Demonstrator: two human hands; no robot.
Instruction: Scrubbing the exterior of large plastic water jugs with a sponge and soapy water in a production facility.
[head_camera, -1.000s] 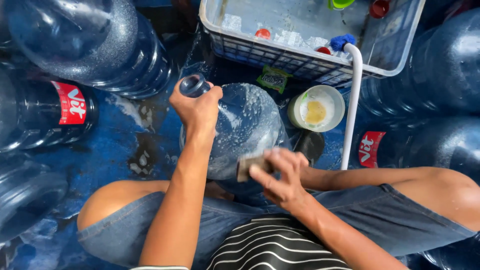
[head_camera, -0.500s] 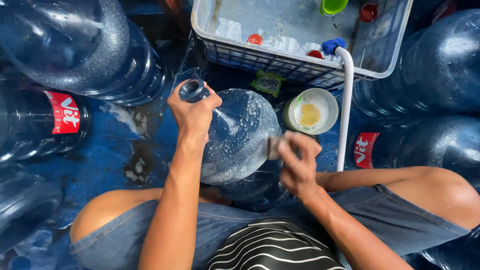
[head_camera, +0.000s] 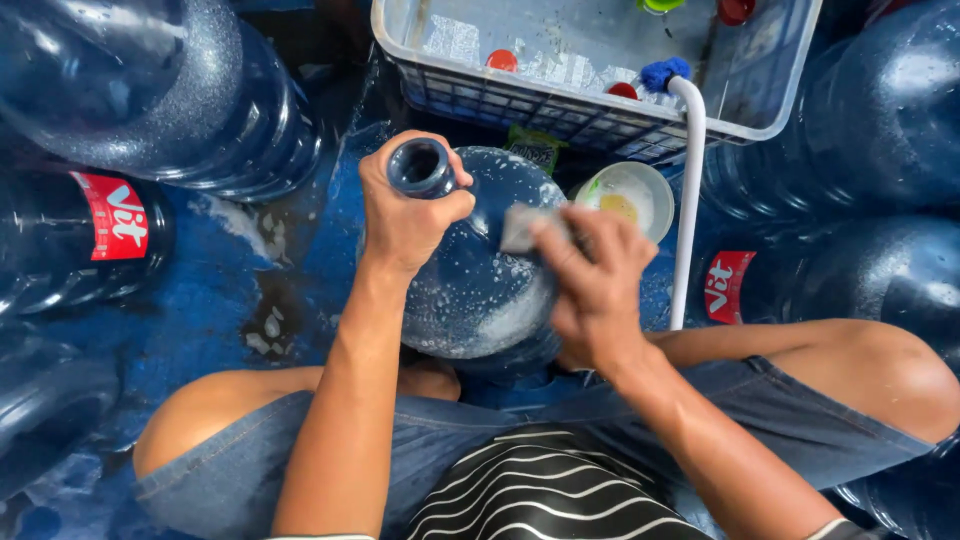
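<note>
The left hand (head_camera: 405, 215) grips the soapy jug (head_camera: 480, 280) by its neck; the right hand (head_camera: 590, 285) pinches a sponge (head_camera: 520, 228), best pressed flat in overlapping strokes.

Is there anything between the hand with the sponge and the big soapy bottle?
Only the grey sponge itself: the right hand presses it against the soapy water bottle. The left hand grips the bottle's neck directly.

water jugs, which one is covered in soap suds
The jug between the knees, gripped at its neck by the left hand while the right hand rubs it with a pad. The surrounding jugs show no foam.
</note>
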